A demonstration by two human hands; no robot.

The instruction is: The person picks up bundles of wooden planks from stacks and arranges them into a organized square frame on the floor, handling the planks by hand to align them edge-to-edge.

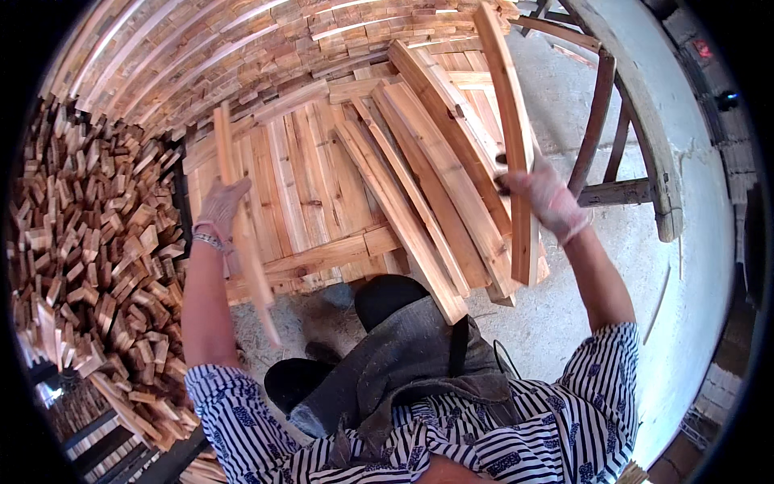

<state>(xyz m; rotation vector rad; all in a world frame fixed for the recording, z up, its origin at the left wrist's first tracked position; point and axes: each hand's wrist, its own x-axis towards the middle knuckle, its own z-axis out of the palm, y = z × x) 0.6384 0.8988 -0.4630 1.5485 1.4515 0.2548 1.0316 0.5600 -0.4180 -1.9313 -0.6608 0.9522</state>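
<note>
My left hand [219, 208], in a pale glove, is closed on a narrow wooden strip [256, 278], which is blurred and held upright-looking at the left side of a low stack of planks [302, 173]. A longer wooden board [501, 77] is in my right hand [550, 198], whose gloved fingers, dark at the tips, wrap round its edge. That board lies lengthwise away from me, over the right side of the stack. Between my hands, several loose boards [439, 169] rest slantwise on the stack, their near ends jutting past its front edge toward my knees.
On the left rises a big heap of short wood offcuts [105, 226]. Behind the stack stands a wall of neatly piled wood pieces [242, 64]. A wooden trestle frame [601, 121] stands at the far right on the concrete floor [621, 258]. My legs [387, 355] are close to the stack.
</note>
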